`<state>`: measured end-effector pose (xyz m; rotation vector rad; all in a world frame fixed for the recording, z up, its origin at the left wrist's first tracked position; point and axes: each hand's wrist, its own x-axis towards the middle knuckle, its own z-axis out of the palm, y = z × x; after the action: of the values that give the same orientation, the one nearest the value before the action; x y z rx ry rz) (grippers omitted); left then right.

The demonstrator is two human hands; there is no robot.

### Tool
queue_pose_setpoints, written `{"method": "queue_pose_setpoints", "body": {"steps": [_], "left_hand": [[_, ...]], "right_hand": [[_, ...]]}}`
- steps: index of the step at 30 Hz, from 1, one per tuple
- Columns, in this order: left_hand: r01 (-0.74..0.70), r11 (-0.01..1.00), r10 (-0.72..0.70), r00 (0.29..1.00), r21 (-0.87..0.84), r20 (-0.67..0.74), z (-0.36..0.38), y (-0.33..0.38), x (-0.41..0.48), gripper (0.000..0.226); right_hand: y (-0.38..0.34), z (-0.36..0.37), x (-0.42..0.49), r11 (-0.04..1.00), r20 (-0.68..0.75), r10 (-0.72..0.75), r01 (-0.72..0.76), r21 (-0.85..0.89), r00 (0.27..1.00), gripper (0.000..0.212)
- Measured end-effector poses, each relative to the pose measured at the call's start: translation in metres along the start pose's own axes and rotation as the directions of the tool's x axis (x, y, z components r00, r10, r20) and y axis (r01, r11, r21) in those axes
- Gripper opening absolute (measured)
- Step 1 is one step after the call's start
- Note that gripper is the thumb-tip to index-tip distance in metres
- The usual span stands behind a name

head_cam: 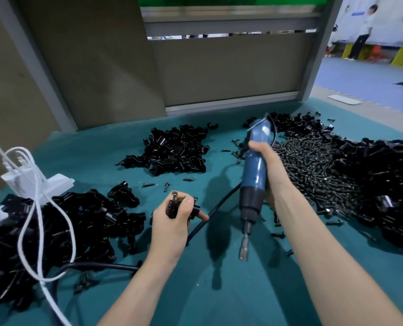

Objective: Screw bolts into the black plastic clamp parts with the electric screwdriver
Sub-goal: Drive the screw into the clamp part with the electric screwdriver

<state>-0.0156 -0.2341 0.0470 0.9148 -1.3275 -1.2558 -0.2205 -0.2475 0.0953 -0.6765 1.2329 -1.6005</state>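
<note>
My left hand (172, 222) grips a black plastic clamp part (174, 208) with a bolt (173, 195) standing up from its left end. My right hand (267, 165) holds the blue electric screwdriver (254, 170) upright, its metal bit (244, 248) pointing down, to the right of and lower than the clamp, not touching it. A heap of black bolts (313, 165) lies to the right of my right hand. Piles of black clamp parts lie at the centre back (174, 149), at the left (66, 224) and at the far right (383, 184).
The work lies on a teal cloth (219, 290). A white power strip (35, 184) with a white cable (40, 243) sits at the left. The screwdriver's black cord (209, 217) runs across the cloth. Loose bolts (165, 185) are scattered mid-table. A grey partition (219, 67) stands behind.
</note>
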Motion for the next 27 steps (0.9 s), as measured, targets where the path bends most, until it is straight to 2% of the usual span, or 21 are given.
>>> {"method": "queue_pose_setpoints", "body": {"steps": [2, 4, 7, 9, 13, 16, 19, 22, 26, 27], "left_hand": [[0.022, 1.000, -0.022, 1.000, -0.006, -0.012, -0.002, -0.001, 0.002, 0.019], [0.036, 0.999, -0.037, 0.999, -0.039, -0.034, -0.003, 0.000, 0.003, 0.017], [0.045, 0.997, -0.048, 0.998, -0.060, -0.046, -0.003, 0.001, 0.005, 0.018], [0.054, 0.998, -0.055, 0.998, -0.022, -0.040, -0.003, -0.001, 0.006, 0.020], [0.066, 0.988, -0.064, 0.998, 0.138, -0.017, -0.008, -0.004, 0.009, 0.022], [0.053, 0.970, -0.075, 0.993, 0.236, 0.086, -0.013, -0.002, 0.007, 0.021], [0.081, 0.954, -0.120, 0.986, 0.289, 0.118, -0.014, -0.001, 0.006, 0.022], [0.105, 0.942, -0.150, 0.981, 0.318, 0.122, -0.014, -0.001, 0.006, 0.031], [0.062, 0.941, -0.115, 0.983, 0.333, 0.143, -0.012, 0.004, 0.003, 0.018], [0.060, 0.941, -0.114, 0.983, 0.334, 0.145, -0.012, 0.004, 0.002, 0.021]], "right_hand": [[-0.010, 0.011, 0.009, 0.951, 0.092, -0.061, 0.030, 0.308, 0.994, 0.039], [-0.017, 0.024, 0.014, 0.807, 0.225, -0.104, -0.050, 0.589, 0.969, 0.030], [-0.016, 0.040, 0.018, 0.598, 0.371, -0.208, -0.183, 0.781, 0.905, 0.025], [-0.010, 0.046, 0.022, 0.561, 0.383, -0.223, -0.204, 0.802, 0.896, 0.034], [-0.006, 0.050, 0.026, 0.639, 0.286, -0.132, -0.139, 0.756, 0.949, 0.024], [-0.009, 0.044, 0.030, 0.574, 0.217, -0.092, -0.126, 0.809, 0.972, 0.028], [-0.010, 0.033, 0.033, 0.539, 0.153, -0.048, -0.103, 0.836, 0.987, 0.032], [-0.006, 0.028, 0.034, 0.581, 0.059, 0.031, -0.066, 0.811, 0.998, 0.027], [-0.006, 0.030, 0.034, 0.663, -0.048, 0.035, 0.013, 0.748, 0.998, 0.023], [-0.007, 0.030, 0.034, 0.678, -0.060, 0.027, 0.026, 0.734, 0.998, 0.024]]}}
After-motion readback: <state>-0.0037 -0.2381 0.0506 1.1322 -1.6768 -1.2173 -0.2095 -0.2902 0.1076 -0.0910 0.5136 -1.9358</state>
